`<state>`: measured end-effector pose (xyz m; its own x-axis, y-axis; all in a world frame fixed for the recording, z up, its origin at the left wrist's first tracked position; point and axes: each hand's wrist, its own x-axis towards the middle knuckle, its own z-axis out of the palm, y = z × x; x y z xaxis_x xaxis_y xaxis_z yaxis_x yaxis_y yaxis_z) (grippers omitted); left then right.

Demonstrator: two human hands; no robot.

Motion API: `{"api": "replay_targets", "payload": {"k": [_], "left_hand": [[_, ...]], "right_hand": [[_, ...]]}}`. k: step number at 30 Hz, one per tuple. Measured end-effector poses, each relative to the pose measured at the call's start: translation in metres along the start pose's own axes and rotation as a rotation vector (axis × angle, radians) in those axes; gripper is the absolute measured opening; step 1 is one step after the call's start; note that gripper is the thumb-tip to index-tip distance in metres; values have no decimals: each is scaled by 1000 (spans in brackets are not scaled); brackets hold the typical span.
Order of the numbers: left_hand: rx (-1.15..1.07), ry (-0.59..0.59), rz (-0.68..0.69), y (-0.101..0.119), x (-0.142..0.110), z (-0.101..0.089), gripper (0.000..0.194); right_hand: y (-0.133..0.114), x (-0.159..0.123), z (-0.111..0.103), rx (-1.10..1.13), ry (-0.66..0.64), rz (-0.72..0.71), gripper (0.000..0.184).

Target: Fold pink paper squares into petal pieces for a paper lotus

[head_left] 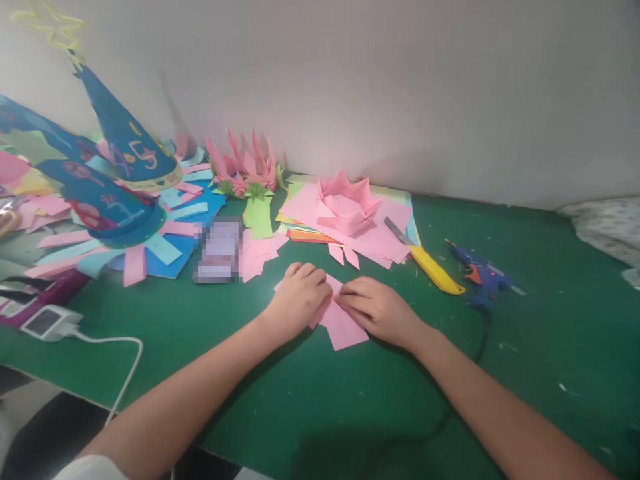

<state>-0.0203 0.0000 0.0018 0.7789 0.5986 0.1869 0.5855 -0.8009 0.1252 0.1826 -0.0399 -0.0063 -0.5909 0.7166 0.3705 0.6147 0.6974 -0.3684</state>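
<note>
A pink paper piece (pixel 341 327) lies on the green table (pixel 310 407) in front of me. My left hand (pixel 299 297) rests on its left part with fingers curled, pressing the paper down. My right hand (pixel 377 308) presses on the right part, its fingertips pinched at the paper's fold near the middle. Both hands meet over the sheet. Behind them a folded pink paper lotus (pixel 347 200) sits on a stack of coloured sheets (pixel 320 223).
A yellow utility knife (pixel 427 265) and a blue glue gun (pixel 483 275) lie to the right. Blue paper cone hats (pixel 125 143), paper strips, pink paper flowers (pixel 245 167) and a green leaf cutout fill the left. A white charger (pixel 47 322) with cable sits at the left edge.
</note>
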Motion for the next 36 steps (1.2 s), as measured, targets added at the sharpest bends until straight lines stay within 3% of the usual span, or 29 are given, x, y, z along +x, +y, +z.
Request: {"api": "replay_targets", "payload": {"k": [6, 17, 24, 36], "left_hand": [[-29, -15, -65, 0, 1, -4, 23], [-49, 7, -112, -2, -1, -2, 19], [-68, 12, -99, 0, -1, 2, 13], [-112, 51, -153, 0, 0, 7, 29]], "right_hand": [[-4, 2, 2, -50, 90, 67, 25], [-2, -1, -3, -78, 6, 47, 19], [-3, 1, 1, -39, 162, 212, 16], [-11, 8, 13, 16, 110, 430, 11]]}}
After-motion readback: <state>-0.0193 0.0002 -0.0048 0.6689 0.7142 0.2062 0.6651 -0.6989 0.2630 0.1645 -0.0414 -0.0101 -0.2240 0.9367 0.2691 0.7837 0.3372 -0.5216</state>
